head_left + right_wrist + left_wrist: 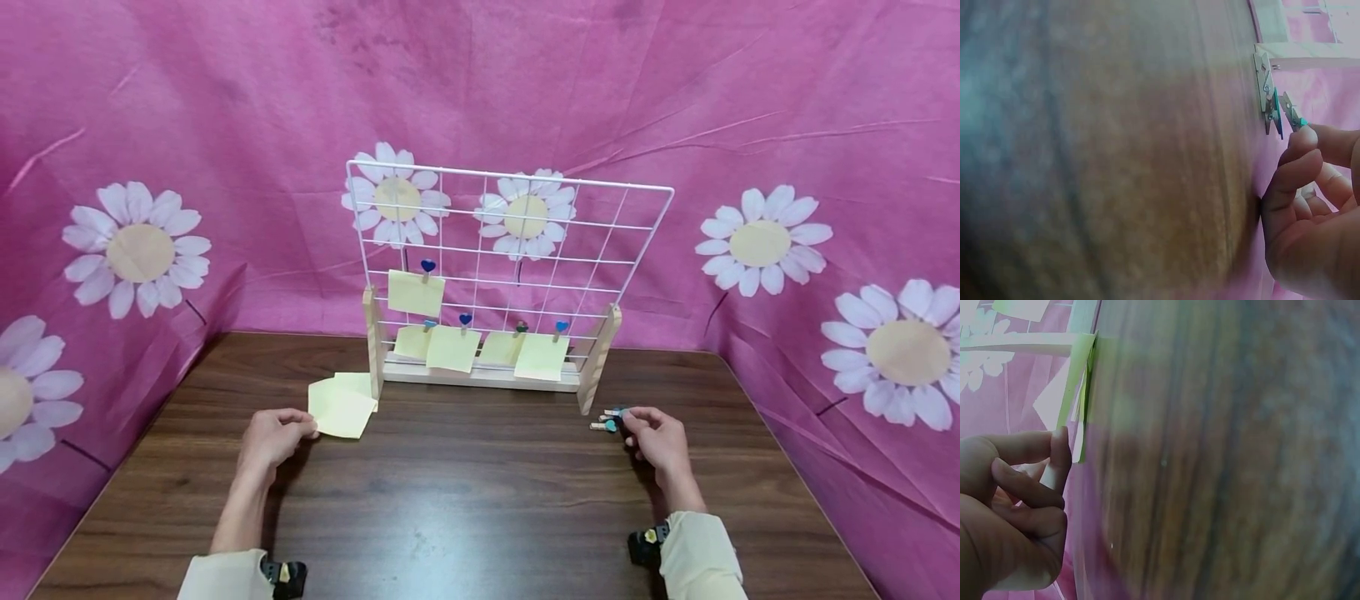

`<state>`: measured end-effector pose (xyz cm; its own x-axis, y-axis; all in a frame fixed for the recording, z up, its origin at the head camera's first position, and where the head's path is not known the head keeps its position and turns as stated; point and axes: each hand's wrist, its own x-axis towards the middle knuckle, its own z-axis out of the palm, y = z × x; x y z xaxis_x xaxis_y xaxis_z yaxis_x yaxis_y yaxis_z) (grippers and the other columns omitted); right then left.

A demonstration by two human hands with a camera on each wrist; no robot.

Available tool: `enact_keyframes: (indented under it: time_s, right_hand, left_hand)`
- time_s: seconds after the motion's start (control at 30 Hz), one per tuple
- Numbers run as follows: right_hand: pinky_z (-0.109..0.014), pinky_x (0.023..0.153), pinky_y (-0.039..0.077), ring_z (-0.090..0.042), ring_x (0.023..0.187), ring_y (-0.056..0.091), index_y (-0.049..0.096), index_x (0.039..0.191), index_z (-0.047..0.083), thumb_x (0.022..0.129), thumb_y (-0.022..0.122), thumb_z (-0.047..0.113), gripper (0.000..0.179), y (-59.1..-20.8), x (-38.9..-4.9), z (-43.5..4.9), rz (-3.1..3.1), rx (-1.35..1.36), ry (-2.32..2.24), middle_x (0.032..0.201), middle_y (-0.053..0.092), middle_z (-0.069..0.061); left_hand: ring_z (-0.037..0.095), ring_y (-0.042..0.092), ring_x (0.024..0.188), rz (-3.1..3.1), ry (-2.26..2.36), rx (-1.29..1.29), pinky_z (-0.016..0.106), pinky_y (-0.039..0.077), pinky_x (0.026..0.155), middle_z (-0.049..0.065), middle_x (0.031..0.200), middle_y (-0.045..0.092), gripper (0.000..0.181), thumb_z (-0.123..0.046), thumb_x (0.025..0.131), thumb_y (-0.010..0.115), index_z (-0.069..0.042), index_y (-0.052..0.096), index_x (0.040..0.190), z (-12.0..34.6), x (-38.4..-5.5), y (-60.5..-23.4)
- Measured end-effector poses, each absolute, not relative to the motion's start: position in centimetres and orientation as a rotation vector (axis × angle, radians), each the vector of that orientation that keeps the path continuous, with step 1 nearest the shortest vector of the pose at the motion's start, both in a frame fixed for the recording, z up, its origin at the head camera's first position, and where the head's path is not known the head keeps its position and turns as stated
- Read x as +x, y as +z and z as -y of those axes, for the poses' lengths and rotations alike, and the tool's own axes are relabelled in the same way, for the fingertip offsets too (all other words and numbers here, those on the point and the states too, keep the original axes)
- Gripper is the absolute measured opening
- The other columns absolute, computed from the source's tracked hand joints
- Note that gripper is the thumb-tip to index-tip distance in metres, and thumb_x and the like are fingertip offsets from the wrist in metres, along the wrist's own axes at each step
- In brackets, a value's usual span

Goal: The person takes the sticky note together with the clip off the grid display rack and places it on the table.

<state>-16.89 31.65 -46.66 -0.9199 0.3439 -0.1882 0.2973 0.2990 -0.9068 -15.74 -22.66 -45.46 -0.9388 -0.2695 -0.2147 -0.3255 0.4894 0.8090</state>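
At the left of the table, my left hand (272, 440) pinches the near-left corner of a pale yellow sticky note (341, 408). A second yellow note (354, 382) lies partly hidden beneath it. My right hand (660, 440) is at the right, with thumb and forefinger pinching a small wooden clothespin (1289, 111) that has a teal end. Right beside those fingertips lie more small clothespins (1264, 81), one of them with a blue-green heart (611, 426) in the head view.
Between the hands, farther back, stands a white wire grid (517, 250) in a wooden base (480, 375). Several yellow notes (416, 293) hang on it from heart-topped clothespins (427, 267). A pink flowered cloth (480, 83) hangs behind the brown wooden table (450, 483).
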Motion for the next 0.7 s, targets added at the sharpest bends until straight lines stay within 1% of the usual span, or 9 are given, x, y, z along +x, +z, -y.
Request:
enact_keyframes:
  time_s: [0.17,0.2,0.33,0.4,0.43,0.47,0.57,0.6,0.7]
  right_hand:
    - [-0.024,0.05,0.049,-0.006,0.059,0.059,0.06,0.12,-0.011,0.1,0.063,0.011,0.03,-46.91,-16.97,-31.82,2.553,-0.603,1.728,0.076,0.067,0.005]
    - [-0.024,0.05,0.049,-0.006,0.059,0.059,0.06,0.119,-0.011,0.1,0.062,0.011,0.03,-46.96,-16.99,-31.84,2.559,-0.601,1.725,0.077,0.067,0.004]
    - [-0.024,0.05,0.049,-0.006,0.059,0.06,0.06,0.118,-0.011,0.099,0.062,0.011,0.029,-46.97,-17.02,-31.91,2.573,-0.607,1.721,0.078,0.068,0.003]
    - [-0.024,0.05,0.049,-0.007,0.059,0.06,0.06,0.118,-0.011,0.1,0.062,0.012,0.029,-46.96,-17.01,-31.95,2.578,-0.606,1.726,0.078,0.068,0.003]
    - [-0.024,0.05,0.049,-0.007,0.059,0.06,0.06,0.118,-0.011,0.1,0.062,0.012,0.029,-46.9,-16.99,-31.94,2.579,-0.606,1.728,0.078,0.068,0.003]
    - [-0.024,0.05,0.049,-0.007,0.059,0.06,0.06,0.117,-0.011,0.099,0.062,0.012,0.029,-46.86,-16.98,-31.94,2.583,-0.605,1.727,0.078,0.068,0.003]
    - [-0.024,0.05,0.05,-0.008,0.059,0.06,0.062,0.115,-0.01,0.099,0.063,0.012,0.027,-46.84,-17.02,-31.93,2.57,-0.608,1.729,0.076,0.068,0.002]
    - [-0.024,0.05,0.05,-0.008,0.059,0.06,0.062,0.115,-0.009,0.099,0.063,0.012,0.027,-46.78,-17.04,-31.91,2.569,-0.609,1.725,0.076,0.068,0.003]
    - [-0.024,0.05,0.05,-0.008,0.059,0.06,0.062,0.116,-0.009,0.099,0.063,0.014,0.028,-46.68,-17.11,-31.88,2.568,-0.619,1.721,0.075,0.067,0.003]
  left_hand:
    - [0.018,0.052,0.076,-2.688,1.406,-0.492,0.031,0.04,0.066,0.011,0.095,0.072,0.013,-0.011,0.084,0.07,0.001,0.075,0.085,22.66,-15.8,-45.64]
    - [0.018,0.051,0.075,-2.681,1.407,-0.494,0.03,0.039,0.065,0.011,0.091,0.071,0.012,-0.011,0.083,0.07,0.001,0.075,0.084,22.66,-15.82,-45.71]
    - [0.019,0.049,0.073,-2.674,1.408,-0.495,0.03,0.038,0.063,0.008,0.088,0.07,0.011,-0.01,0.081,0.07,0.0,0.074,0.082,22.73,-15.83,-45.9]
    - [0.018,0.048,0.069,-2.668,1.407,-0.5,0.03,0.037,0.061,0.004,0.076,0.066,0.011,-0.011,0.082,0.07,-0.001,0.074,0.082,22.82,-15.85,-46.08]
    - [0.018,0.048,0.07,-2.675,1.4,-0.493,0.03,0.037,0.062,0.003,0.077,0.067,0.012,-0.012,0.082,0.07,-0.001,0.074,0.081,22.87,-15.83,-46.13]
    - [0.017,0.047,0.067,-2.673,1.398,-0.489,0.03,0.036,0.06,0.001,0.071,0.065,0.012,-0.013,0.082,0.07,-0.001,0.074,0.081,22.92,-15.82,-46.21]
    - [0.015,0.044,0.06,-2.665,1.385,-0.494,0.03,0.034,0.057,-0.004,0.055,0.054,0.013,-0.015,0.083,0.071,-0.003,0.074,0.079,22.98,-15.81,-46.32]
    - [0.016,0.044,0.059,-2.672,1.371,-0.492,0.03,0.034,0.056,-0.004,0.055,0.054,0.014,-0.016,0.083,0.071,-0.003,0.074,0.078,22.97,-15.8,-46.29]
    - [0.022,0.05,0.067,-2.711,1.311,-0.48,0.032,0.036,0.058,-0.001,0.061,0.058,0.015,-0.018,0.082,0.072,-0.004,0.073,0.076,22.88,-15.83,-46.08]
